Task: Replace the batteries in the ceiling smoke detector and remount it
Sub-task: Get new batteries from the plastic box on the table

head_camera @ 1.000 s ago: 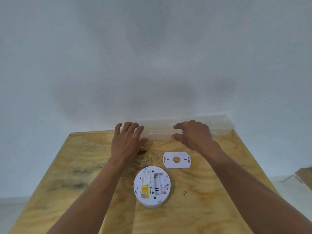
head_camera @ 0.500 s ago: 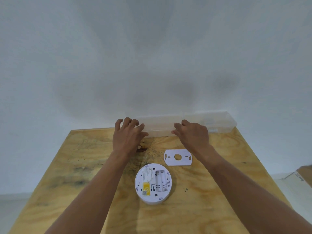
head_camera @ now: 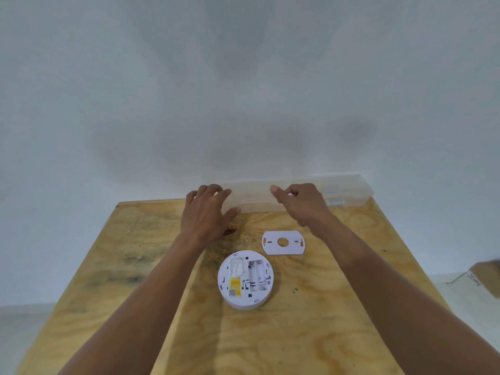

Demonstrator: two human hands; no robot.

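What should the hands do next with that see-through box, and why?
Probably lift the lid of the clear plastic box. Both the left hand and the right hand sit on it, and the smoke detector lies back-up with its battery slots empty, so new batteries likely come from there.

A plain pale grey-white wall (head_camera: pixel 243 90) filled the view beyond the hands, unmarked; soft blurred shadows lay across it just above them, darkest up and to the right; the light was even and diffuse, its source out of view. Under the hands stretched a plywood table (head_camera: pixel 311 334), yellowish, with strong swirling grain and dark greyish stains to the left of the forearms; its far edge met the wall. A strip of pale floor (head_camera: pixel 24 320) showed left of the table and again to the right, where a brown cardboard box (head_camera: pixel 487 277) stood at the frame's edge.
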